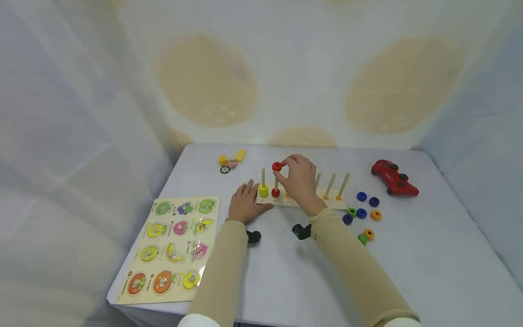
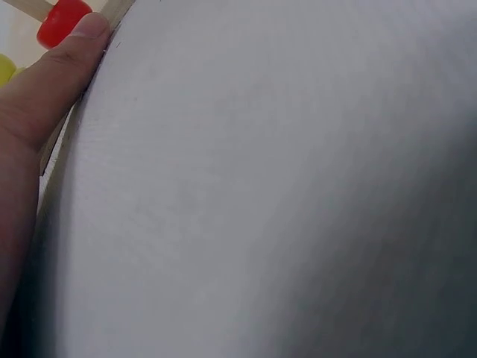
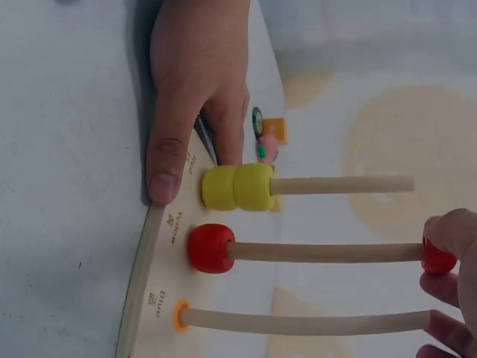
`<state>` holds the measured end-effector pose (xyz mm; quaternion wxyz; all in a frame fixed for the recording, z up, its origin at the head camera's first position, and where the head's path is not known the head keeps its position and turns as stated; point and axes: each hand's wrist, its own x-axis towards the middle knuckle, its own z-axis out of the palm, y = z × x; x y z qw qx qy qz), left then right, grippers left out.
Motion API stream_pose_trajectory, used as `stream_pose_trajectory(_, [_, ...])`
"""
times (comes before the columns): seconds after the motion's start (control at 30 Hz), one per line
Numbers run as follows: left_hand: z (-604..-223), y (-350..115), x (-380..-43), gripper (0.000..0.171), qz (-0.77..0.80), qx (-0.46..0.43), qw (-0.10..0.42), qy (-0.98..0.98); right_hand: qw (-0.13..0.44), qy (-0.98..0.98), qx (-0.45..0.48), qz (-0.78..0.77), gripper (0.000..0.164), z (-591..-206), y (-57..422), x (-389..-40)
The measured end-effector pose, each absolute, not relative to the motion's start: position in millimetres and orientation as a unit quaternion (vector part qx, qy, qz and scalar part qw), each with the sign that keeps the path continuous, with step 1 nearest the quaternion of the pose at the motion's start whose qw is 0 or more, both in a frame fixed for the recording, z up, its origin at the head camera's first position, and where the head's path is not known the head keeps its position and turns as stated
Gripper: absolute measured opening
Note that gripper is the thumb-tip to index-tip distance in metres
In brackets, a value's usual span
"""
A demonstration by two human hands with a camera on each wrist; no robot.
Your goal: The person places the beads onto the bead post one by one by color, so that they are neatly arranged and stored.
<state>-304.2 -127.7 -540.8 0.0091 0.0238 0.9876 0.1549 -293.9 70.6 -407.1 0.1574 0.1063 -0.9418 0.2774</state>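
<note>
My right hand (image 1: pixel 300 178) pinches a red bead (image 1: pixel 277 166) between thumb and finger at the top of the second peg of a wooden peg board (image 1: pixel 282 200). Lower on that peg (image 3: pixel 328 253), another red bead (image 3: pixel 211 248) rests against the base. Two yellow beads (image 3: pixel 238 186) are stacked on the first peg. The left hand (image 1: pixel 245 202) lies at the board's left end, its thumb (image 2: pixel 56 82) along the front edge and its fingers spread past the end. A peg marked Blue (image 3: pixel 298 322) shows an orange ring at its foot and no bead.
Right of the board lie several loose beads in blue, green and orange (image 1: pixel 376 215), with a red game controller (image 1: pixel 394 178) behind them. A fruit puzzle board (image 1: pixel 169 250) covers the table's left front. Small yellow blocks (image 1: pixel 240 156) and a round token (image 1: pixel 225 170) lie at the back.
</note>
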Motion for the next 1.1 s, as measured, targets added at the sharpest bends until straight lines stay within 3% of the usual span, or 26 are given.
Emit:
stream_pose_trajectory(0.33, [-537, -125, -306, 0.105, 0.158, 0.024, 0.014, 0.987, 0.157, -0.960, 0.085, 0.216, 0.034, -405, 69, -292])
stream_pose_trajectory(0.6, [-535, -122, -302, 0.105, 0.163, 0.034, 0.019, 0.986, 0.147, -0.964, 0.082, 0.205, 0.045, -406, 78, -287])
stream_pose_trajectory(0.83, [-535, -131, -303, 0.105, 0.153, 0.035, 0.002, 0.988, 0.215, -0.933, 0.085, 0.274, 0.029, -406, 105, -290])
stream_pose_trajectory(1.1, [-535, -139, -302, 0.105, 0.155, 0.032, 0.012, 0.987, 0.348, -0.857, 0.044, 0.377, 0.029, -445, 173, -282])
